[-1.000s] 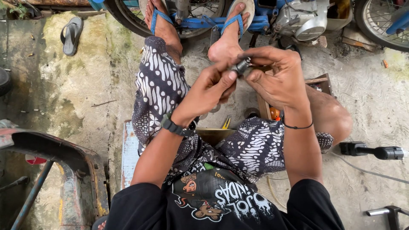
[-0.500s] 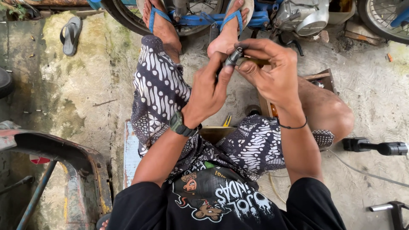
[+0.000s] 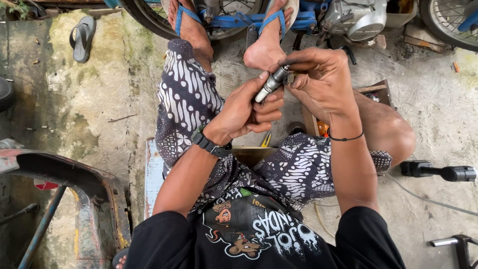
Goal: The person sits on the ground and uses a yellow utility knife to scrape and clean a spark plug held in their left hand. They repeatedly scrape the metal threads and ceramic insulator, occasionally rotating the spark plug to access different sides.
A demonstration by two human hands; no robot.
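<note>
Upper centre of frame: small grey metal cylindrical part (image 3: 271, 83), tilted, pinched between left hand (image 3: 246, 112) fingers; right hand (image 3: 321, 82) fingertips closed on its upper end.

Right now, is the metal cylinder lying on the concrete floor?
No, the metal cylinder is held up above the lap between the left hand and right hand.

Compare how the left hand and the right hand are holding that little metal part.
The left hand wraps the lower end of the metal part, fingers curled under it and thumb along its side; the right hand pinches only the upper tip from above. The left wrist wears a black watch; the right wrist has a thin black band. Both hands are bare, and both touch the same part above the lap.
</note>
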